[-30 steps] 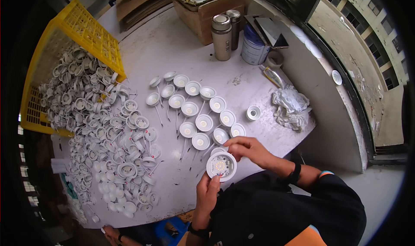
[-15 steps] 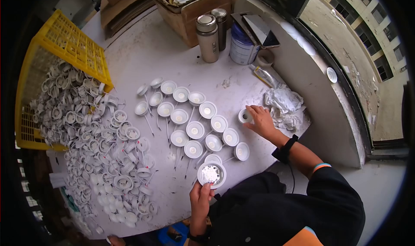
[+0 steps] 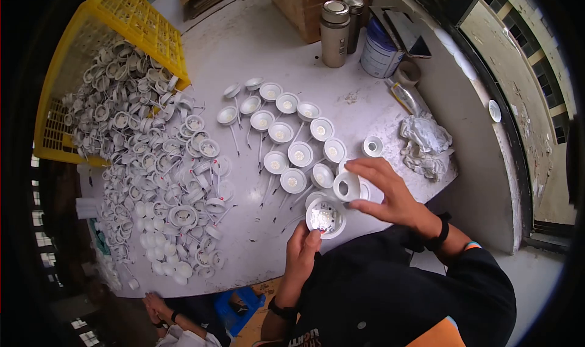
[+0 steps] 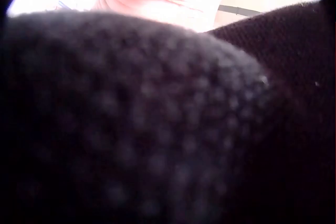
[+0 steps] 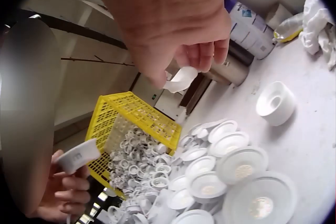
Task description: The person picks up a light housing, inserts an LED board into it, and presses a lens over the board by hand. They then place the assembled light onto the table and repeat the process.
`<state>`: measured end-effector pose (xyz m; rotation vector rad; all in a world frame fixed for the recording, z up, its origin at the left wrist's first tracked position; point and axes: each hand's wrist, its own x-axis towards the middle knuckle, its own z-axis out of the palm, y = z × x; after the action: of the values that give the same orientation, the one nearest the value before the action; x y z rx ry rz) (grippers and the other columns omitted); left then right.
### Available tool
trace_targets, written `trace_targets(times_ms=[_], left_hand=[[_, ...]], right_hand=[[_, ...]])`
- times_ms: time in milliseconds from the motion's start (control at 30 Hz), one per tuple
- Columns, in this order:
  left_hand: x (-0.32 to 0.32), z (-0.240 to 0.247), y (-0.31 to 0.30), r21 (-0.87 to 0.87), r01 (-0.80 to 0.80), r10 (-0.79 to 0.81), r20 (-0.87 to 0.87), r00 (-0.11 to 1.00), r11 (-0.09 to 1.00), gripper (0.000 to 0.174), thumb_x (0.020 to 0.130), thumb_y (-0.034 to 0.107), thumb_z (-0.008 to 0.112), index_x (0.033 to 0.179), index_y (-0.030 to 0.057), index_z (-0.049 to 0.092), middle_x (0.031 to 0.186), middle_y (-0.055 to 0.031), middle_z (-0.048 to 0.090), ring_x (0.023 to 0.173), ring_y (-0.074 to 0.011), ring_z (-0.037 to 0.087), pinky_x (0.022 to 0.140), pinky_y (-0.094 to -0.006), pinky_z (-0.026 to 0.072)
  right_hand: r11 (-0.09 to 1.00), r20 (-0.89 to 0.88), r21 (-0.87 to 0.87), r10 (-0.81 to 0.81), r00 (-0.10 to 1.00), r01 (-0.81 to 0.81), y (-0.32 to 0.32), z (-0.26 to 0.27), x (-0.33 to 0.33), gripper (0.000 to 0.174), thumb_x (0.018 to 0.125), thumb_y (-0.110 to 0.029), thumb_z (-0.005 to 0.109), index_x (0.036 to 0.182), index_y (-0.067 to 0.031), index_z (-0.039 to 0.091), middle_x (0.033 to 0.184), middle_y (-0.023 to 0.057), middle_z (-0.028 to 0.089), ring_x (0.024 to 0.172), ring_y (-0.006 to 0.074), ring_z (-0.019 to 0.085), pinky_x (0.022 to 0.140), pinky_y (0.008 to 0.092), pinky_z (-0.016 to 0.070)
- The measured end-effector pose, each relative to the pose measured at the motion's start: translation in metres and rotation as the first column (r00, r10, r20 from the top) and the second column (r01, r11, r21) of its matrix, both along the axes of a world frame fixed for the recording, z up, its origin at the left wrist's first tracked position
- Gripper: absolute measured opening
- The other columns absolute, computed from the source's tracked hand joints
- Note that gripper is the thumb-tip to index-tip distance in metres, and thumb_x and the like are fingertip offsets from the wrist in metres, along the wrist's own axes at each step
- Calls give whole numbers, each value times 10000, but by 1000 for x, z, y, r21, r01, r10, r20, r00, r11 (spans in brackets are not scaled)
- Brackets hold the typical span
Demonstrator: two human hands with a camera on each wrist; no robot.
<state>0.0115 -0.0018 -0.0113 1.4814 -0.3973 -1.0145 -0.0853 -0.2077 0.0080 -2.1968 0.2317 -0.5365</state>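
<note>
In the head view my left hand [image 3: 300, 252] grips the rim of a white LED downlight [image 3: 325, 218], its circuit board facing up with a small red spot near the thumb. Just beyond it, my right hand [image 3: 393, 194] holds a white plastic cup with a round hole [image 3: 347, 187] between thumb and fingers. The right wrist view shows this cup [image 5: 181, 79] off the table. A similar white cup [image 3: 372, 146] stands on the table past the right hand. Rows of finished-looking downlights [image 3: 300, 154] with wires lie ahead. Dark cloth fills most of the left wrist view.
A yellow crate [image 3: 140, 27] lies tipped at the left, a heap of downlight parts [image 3: 152, 164] spilling from it. Flasks [image 3: 334, 36], a blue-white bucket [image 3: 379, 54], a tube [image 3: 407, 97] and crumpled wrap [image 3: 426, 143] stand rear right. Another person's hands [image 3: 157, 307] show bottom left.
My right hand let go of a downlight in the row, reached to the white cup at the right, and came back holding a cup. The left hand keeps its downlight; the head view shifted.
</note>
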Motion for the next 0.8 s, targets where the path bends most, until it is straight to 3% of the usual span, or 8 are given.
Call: trace_targets(times_ms=[100,233,300,333,533,600,633,800], left_hand=[[-6,5,0,-82,-30,33,46,998,996,442,902,389,442,1077,-13,500,695,19,460,589,-36,372,509,-186,289],[-10,2,8,-118,-49,63,115,991,992,478,899,414,440,1098,-18,488,708,16,464,594,-38,373,508,-191,295],[-9,-1,16,-104,-4,8,36,999,995,464,896,347,480,1163,-31,454,942,-46,534,755,-63,453,634,-199,378],[-9,0,18,-103,-4,8,38,999,995,464,896,347,480,1163,-31,454,942,-46,534,755,-63,453,634,-199,378],[-10,9,19,-93,28,-29,-4,1000,995,447,894,328,487,1154,-35,464,942,-52,536,791,-89,492,655,-210,406],[-11,13,15,-127,12,-11,3,1000,992,408,891,305,490,1124,-30,477,919,-43,539,776,-80,483,647,-210,402],[-12,16,14,-127,14,-13,5,1000,992,408,891,305,490,1124,-30,477,919,-43,539,776,-80,483,647,-210,402],[-14,17,11,-83,-27,33,74,997,996,306,877,232,490,1023,-36,509,884,-81,576,805,-106,511,677,-245,424]], right_hand=[[980,-33,-91,173,984,-176,25,20,5,596,713,-290,703,1215,-55,484,1228,118,473,1072,274,471,883,372,361],[961,-88,-141,227,970,-238,39,19,6,624,725,-317,687,1241,-47,461,1256,133,449,1097,286,452,891,393,360],[971,-91,-80,220,971,-227,42,20,6,654,729,-302,688,1271,-45,428,1267,146,433,1107,299,441,899,392,355],[971,-89,-80,220,971,-227,43,20,5,654,729,-302,688,1271,-45,428,1267,146,433,1107,299,441,899,392,355],[926,4,335,181,983,-172,46,17,3,585,786,-223,658,1291,-59,413,1258,141,446,1105,252,467,842,346,419],[862,-151,503,157,976,-61,46,20,4,441,819,-176,600,1224,-53,477,1151,132,526,958,233,534,741,317,463],[872,-165,488,127,978,-31,48,19,5,361,827,-139,572,1176,-61,521,1040,108,579,874,199,562,673,302,477],[859,-216,512,144,966,-13,55,22,3,323,811,-98,561,1130,-55,547,989,107,584,839,209,575,667,301,473]])
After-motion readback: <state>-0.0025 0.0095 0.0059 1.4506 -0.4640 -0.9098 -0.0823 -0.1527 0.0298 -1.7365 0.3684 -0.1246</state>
